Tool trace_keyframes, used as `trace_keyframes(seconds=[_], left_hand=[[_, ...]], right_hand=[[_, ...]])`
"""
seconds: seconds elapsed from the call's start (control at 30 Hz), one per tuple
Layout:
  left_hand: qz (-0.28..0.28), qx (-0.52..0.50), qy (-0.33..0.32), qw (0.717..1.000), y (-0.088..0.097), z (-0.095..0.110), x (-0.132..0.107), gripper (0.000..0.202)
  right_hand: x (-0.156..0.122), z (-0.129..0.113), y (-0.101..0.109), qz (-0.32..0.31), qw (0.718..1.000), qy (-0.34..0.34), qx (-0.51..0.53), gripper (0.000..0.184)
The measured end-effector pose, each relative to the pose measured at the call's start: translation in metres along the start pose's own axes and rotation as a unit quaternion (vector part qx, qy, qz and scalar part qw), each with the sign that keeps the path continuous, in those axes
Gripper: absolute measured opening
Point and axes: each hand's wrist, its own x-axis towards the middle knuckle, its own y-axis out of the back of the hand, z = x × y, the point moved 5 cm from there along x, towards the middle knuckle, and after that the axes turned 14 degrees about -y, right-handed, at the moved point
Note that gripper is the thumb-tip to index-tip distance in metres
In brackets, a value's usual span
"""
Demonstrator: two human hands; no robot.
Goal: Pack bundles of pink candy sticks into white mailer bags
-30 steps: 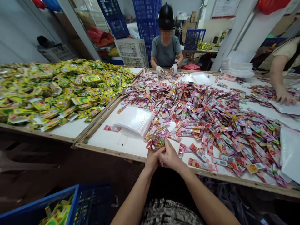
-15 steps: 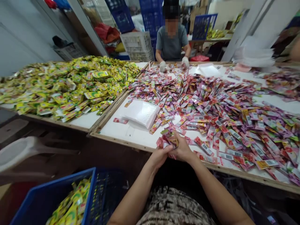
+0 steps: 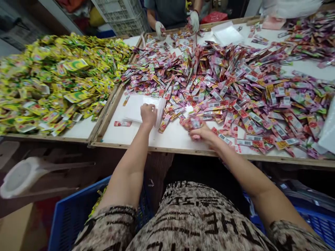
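Observation:
My left hand (image 3: 149,114) is over a stack of clear plastic bags (image 3: 133,108), its fingers closed in a pinch at the top bag. My right hand (image 3: 202,133) grips a bunch of pink snack sachets (image 3: 193,123) just above the table's near edge. A single pink sachet (image 3: 122,123) lies flat to the left of the bags. Beyond both hands spreads a wide heap of pink and purple sachets (image 3: 220,83).
Yellow sachets (image 3: 57,80) are piled on the adjoining table at left. Wooden strips (image 3: 107,111) edge the table. Across it, a co-worker's gloved hands (image 3: 194,21) handle sachets. A blue crate (image 3: 70,209) and a white stool (image 3: 23,177) stand below.
My hands have come apart. The left moved away to the bag stack, while the right keeps the sachets. The view has tilted downward.

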Motion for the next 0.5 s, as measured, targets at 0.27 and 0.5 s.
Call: trace_keyframes(seconds=[0.27, 0.5], left_hand=[[-0.114, 0.180, -0.070, 0.974, -0.017, 0.009, -0.023, 0.037], [-0.130, 0.188, -0.073, 0.971, 0.039, 0.008, 0.002, 0.027]], right_hand=[[-0.044, -0.026, 0.125, 0.143, 0.981, 0.065, 0.110, 0.029], [-0.075, -0.006, 0.088, 0.087, 0.984, 0.075, 0.134, 0.034]])
